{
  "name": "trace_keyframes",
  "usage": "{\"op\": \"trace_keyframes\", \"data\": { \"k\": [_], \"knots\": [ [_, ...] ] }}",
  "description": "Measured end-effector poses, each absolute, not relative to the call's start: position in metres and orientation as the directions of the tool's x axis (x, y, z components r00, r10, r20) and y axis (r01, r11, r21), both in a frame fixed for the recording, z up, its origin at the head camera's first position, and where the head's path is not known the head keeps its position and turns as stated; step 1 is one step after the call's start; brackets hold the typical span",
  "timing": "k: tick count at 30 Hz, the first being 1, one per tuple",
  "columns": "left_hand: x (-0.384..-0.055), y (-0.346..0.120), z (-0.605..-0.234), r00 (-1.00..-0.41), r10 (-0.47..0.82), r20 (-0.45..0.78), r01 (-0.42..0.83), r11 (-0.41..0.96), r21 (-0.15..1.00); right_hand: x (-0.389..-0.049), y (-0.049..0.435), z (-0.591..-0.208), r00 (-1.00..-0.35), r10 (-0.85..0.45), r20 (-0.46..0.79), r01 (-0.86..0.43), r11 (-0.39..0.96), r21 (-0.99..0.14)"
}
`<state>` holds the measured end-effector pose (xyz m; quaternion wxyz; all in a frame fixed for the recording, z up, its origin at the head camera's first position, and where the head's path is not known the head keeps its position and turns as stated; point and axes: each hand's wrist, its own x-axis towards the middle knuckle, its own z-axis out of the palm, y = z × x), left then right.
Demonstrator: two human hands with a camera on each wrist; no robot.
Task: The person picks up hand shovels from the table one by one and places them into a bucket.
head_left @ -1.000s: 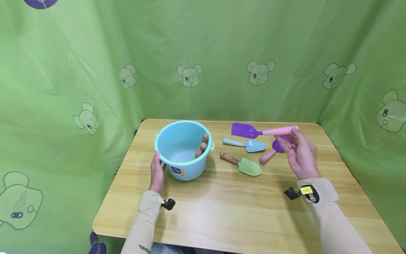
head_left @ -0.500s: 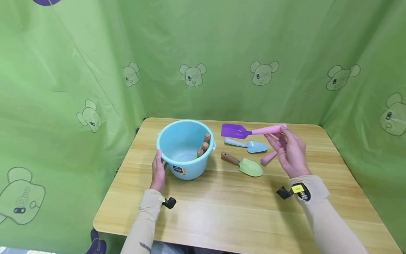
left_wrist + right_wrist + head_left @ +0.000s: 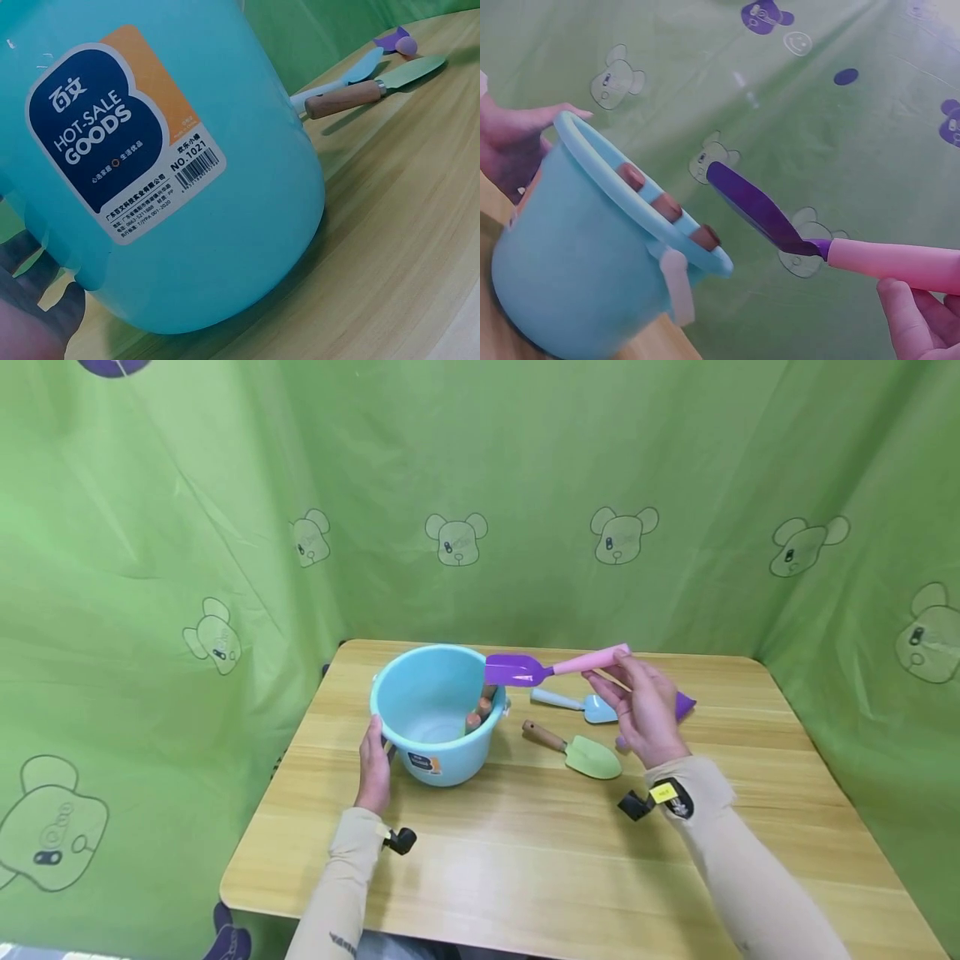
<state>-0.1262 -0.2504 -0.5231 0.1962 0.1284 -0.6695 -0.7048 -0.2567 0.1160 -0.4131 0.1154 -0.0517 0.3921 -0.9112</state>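
Observation:
A small hand shovel with a purple blade [image 3: 517, 670] and a pink handle [image 3: 588, 661] is held up level by my right hand [image 3: 647, 706], thumb and fingers pinching the handle's end. In the head view its blade tip overlaps the right rim of a light blue bucket [image 3: 442, 768]. The bucket stands upright; several brown handle ends [image 3: 666, 207] stick up inside along its right wall. My left hand [image 3: 374, 766] rests against the bucket's left side, fingers extended along the wall near the rim.
Right of the bucket lie a green trowel [image 3: 592, 757] with a wooden handle and a blue trowel [image 3: 598, 708]. A purple scoop [image 3: 683, 706] is partly hidden behind my right hand. The wooden table [image 3: 525, 852] backs onto a green curtain [image 3: 540, 460].
My right hand has carried the shovel leftward, from above the purple scoop until its blade overlaps the bucket's rim. My left hand and the bucket stay in place.

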Motion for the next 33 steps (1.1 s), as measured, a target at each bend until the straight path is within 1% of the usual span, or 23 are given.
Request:
{"op": "trace_keyframes", "data": {
  "k": [6, 12, 18, 26, 30, 33],
  "knots": [
    [-0.127, -0.252, -0.525, -0.892, -0.445, 0.075, 0.098, -0.030, 0.995, -0.253, 0.096, -0.414, -0.963, -0.268, -0.001, 0.174, -0.621, -0.764],
    [-0.126, -0.253, -0.525, -0.891, -0.449, 0.070, 0.096, -0.035, 0.995, -0.248, 0.077, -0.415, -0.967, -0.253, -0.027, 0.176, -0.585, -0.792],
    [-0.126, -0.253, -0.526, -0.894, -0.442, 0.073, 0.095, -0.029, 0.995, -0.243, 0.060, -0.414, -0.977, -0.210, -0.031, 0.138, -0.520, -0.843],
    [-0.126, -0.253, -0.528, -0.899, -0.431, 0.083, 0.106, -0.031, 0.994, -0.235, 0.040, -0.412, -0.985, -0.171, 0.018, 0.060, -0.442, -0.895],
    [-0.126, -0.251, -0.526, -0.895, -0.439, 0.078, 0.102, -0.032, 0.994, -0.230, 0.032, -0.412, -0.983, -0.179, 0.034, 0.040, -0.396, -0.918],
    [-0.126, -0.251, -0.525, -0.895, -0.440, 0.072, 0.097, -0.033, 0.995, -0.225, 0.029, -0.413, -0.978, -0.204, 0.040, 0.029, -0.326, -0.945]
  ]
}}
